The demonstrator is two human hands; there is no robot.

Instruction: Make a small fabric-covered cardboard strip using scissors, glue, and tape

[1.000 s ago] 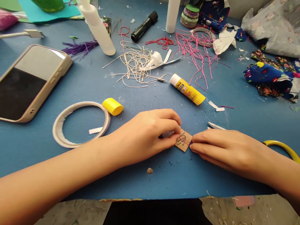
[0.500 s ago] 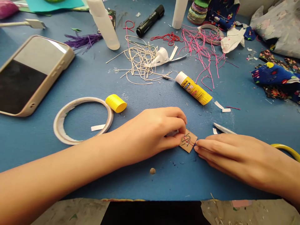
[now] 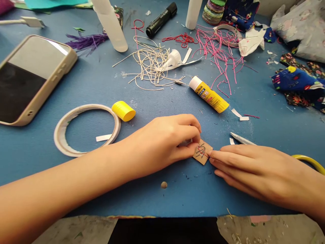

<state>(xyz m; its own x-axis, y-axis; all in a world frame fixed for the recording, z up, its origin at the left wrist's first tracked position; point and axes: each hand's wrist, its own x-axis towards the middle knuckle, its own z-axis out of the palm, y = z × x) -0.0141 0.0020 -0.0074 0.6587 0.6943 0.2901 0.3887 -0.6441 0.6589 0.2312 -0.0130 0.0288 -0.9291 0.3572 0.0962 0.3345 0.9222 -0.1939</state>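
A small square of brown cardboard (image 3: 202, 156) with thin red and dark thread across it lies turned like a diamond near the table's front. My left hand (image 3: 175, 142) is closed, with bent fingertips pinched at the card's upper left corner; what lies between them is hidden. At the card's right corner, the pressed-together fingertips of my right hand (image 3: 248, 169) touch the thread ends and edge. Scissors (image 3: 242, 139) with a yellow handle lie partly under my right hand. A glue stick (image 3: 209, 95) rests beyond the hands.
Left of my forearm are a tape roll (image 3: 58, 132), a yellow cap (image 3: 123, 111) and a phone (image 3: 33, 78). Farther back lie cream threads (image 3: 149, 64), pink threads (image 3: 213, 47), a black marker (image 3: 161, 19), a white bottle (image 3: 111, 27) and blue fabric (image 3: 297, 79).
My right hand's fingers have moved slightly left at the card's corner, and a lower finger has spread a little. The whole view has shifted slightly.
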